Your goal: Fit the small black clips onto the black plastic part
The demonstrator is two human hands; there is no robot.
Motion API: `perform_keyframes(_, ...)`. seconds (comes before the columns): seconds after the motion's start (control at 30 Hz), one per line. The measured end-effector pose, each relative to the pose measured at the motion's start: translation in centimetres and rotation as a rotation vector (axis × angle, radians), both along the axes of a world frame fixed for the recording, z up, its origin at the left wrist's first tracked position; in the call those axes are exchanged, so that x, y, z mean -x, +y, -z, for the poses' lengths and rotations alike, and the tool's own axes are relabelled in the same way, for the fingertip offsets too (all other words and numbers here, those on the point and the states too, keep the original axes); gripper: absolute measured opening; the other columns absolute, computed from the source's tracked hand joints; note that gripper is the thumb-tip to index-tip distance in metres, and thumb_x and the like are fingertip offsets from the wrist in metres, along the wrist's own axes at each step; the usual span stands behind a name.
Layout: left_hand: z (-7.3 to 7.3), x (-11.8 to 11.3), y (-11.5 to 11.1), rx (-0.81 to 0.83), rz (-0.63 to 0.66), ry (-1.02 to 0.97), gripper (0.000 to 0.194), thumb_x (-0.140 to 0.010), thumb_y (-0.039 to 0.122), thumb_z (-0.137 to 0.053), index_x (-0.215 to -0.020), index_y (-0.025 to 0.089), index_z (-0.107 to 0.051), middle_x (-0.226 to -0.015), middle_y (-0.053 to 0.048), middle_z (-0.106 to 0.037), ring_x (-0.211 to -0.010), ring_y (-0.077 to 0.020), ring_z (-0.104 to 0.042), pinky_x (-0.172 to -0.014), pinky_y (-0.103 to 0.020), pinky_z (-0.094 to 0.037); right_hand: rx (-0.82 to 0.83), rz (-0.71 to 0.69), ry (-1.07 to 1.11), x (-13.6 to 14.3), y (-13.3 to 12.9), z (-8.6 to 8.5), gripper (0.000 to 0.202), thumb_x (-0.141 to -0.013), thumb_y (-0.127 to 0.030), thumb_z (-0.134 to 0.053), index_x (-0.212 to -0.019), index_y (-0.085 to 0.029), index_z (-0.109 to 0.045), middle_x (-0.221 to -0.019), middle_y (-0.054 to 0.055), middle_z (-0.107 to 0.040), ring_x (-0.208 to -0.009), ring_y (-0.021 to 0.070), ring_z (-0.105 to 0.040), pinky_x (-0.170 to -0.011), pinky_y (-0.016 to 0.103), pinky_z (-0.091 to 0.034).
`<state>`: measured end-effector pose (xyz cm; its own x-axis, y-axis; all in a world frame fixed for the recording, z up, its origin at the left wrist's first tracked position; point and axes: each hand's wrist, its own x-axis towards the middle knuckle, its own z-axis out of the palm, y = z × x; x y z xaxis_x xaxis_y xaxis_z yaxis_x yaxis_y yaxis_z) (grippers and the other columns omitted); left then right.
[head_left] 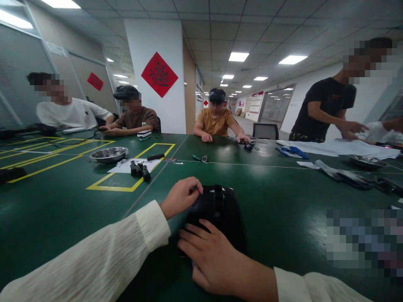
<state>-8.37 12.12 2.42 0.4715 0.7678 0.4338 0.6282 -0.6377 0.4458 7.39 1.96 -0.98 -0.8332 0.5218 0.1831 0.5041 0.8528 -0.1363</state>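
A glossy black, rounded case-like object lies on the green table in front of me, with a dark strap or buckle along its top. My left hand is at its far left edge, fingers curled together and thumb close to them; whatever may be between the fingertips is hidden. Across the near left part of the black object rests my right hand, palm down with fingers stretched out and slightly apart. Both wrists come out of cream sleeves.
Beyond my left hand are several small black cylinders on white paper, with a metal bowl behind. Pliers-like tools lie mid-table. Blue gloves and grey-white gloves lie to the right. Several people sit or stand around the table.
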Motion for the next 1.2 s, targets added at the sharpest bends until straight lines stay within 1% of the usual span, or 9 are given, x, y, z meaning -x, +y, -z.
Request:
perform_keyframes(0.1,0.2,-0.1,-0.1,0.02,0.017,0.026,0.019,-0.071,0.004,-0.046,-0.074,0.017,-0.059,-0.074,0.001,-0.056,-0.065,-0.0117,-0.051,-0.059,-0.021,-0.039,-0.032,0.069,0.013,0.0,-0.2,0.3,0.039,-0.088,-0.04,-0.036,-0.119,-0.019,-0.048,-0.125,0.006,-0.053,-0.124,0.0218,-0.035,-0.11,0.048,-0.008)
perform_keyframes(0.23,0.4,-0.1,-0.1,0.022,0.035,0.05,0.021,-0.07,0.004,-0.045,-0.075,0.017,-0.059,-0.076,0.001,-0.057,-0.064,-0.0113,-0.052,-0.058,-0.021,-0.039,-0.034,0.259,0.061,-0.3,0.1,1.1,0.041,-0.088,-0.05,-0.036,-0.108,-0.018,-0.054,-0.12,0.007,-0.053,-0.121,0.024,-0.038,-0.109,0.05,-0.013)
perform_keyframes(0.37,0.3,-0.1,0.0,0.024,0.036,0.064,0.022,-0.069,0.003,-0.044,-0.077,0.017,-0.06,-0.077,0.0,-0.057,-0.065,-0.0112,-0.052,-0.059,-0.021,-0.04,-0.076,0.416,0.087,-1.5,1.2,1.9,0.027,-0.088,-0.033,-0.041,-0.104,-0.017,-0.055,-0.122,0.009,-0.049,-0.125,0.025,-0.035,-0.108,0.048,-0.018)
perform_keyframes(0.47,0.2,-0.1,-0.1,0.03,0.041,0.076,0.022,-0.069,0.003,-0.044,-0.076,0.017,-0.06,-0.077,0.0,-0.058,-0.065,-0.0114,-0.053,-0.059,-0.021,-0.04,-0.113,0.519,0.121,-3.1,2.4,2.3,0.028,-0.082,-0.024,-0.045,-0.108,-0.017,-0.055,-0.13,0.011,-0.043,-0.129,0.0267,-0.029,-0.106,0.045,-0.025)
perform_keyframes(0.6,0.2,0.0,-0.2,0.045,0.038,0.116,0.022,-0.07,0.005,-0.044,-0.076,0.018,-0.061,-0.078,0.0,-0.059,-0.063,-0.0108,-0.052,-0.058,-0.021,-0.039,-0.138,0.66,0.083,-5.9,4.2,3.0,0.04,-0.079,-0.023,-0.045,-0.118,-0.017,-0.053,-0.129,0.013,-0.045,-0.125,0.0291,-0.034,-0.102,0.048,-0.029)
perform_keyframes(0.73,0.1,0.0,-0.3,0.078,0.045,0.174,0.021,-0.07,0.005,-0.046,-0.076,0.018,-0.061,-0.08,0.0,-0.06,-0.064,-0.0112,-0.053,-0.058,-0.021,-0.04,-0.145,0.832,-0.036,-9.1,6.8,3.9,0.046,-0.083,-0.031,-0.039,-0.127,-0.024,-0.048,-0.136,0.01,-0.042,-0.131,0.0335,-0.024,-0.099,0.066,-0.013)
perform_keyframes(0.8,0.0,0.0,-0.4,0.09,0.051,0.19,0.021,-0.071,0.006,-0.046,-0.076,0.018,-0.062,-0.08,0.0,-0.06,-0.065,-0.0112,-0.054,-0.059,-0.021,-0.04,-0.117,0.901,-0.092,-11.0,8.2,4.3,0.048,-0.084,-0.033,-0.036,-0.131,-0.028,-0.043,-0.141,0.006,-0.036,-0.133,0.0332,-0.019,-0.098,0.069,-0.008)
perform_keyframes(1.0,0.0,0.0,-0.5,0.1,0.058,0.229,0.02,-0.072,0.006,-0.047,-0.077,0.018,-0.063,-0.08,0.0,-0.061,-0.065,-0.0114,-0.055,-0.059,-0.022,-0.04,-0.033,1.127,-0.112,-17.5,11.4,4.6,0.045,-0.086,-0.027,-0.03,-0.129,-0.024,-0.045,-0.143,0.007,-0.034,-0.129,0.0333,-0.029,-0.095,0.067,-0.023)
perform_keyframes(1.2,0.0,0.1,-0.6,0.099,0.053,0.251,0.02,-0.072,0.007,-0.048,-0.077,0.019,-0.064,-0.081,0.0,-0.061,-0.067,-0.0126,-0.056,-0.06,-0.023,-0.04,-0.017,1.267,-0.087,-23.1,12.8,4.6,0.041,-0.089,-0.027,-0.027,-0.125,-0.019,-0.047,-0.133,0.011,-0.045,-0.122,0.0303,-0.04,-0.088,0.068,-0.033)
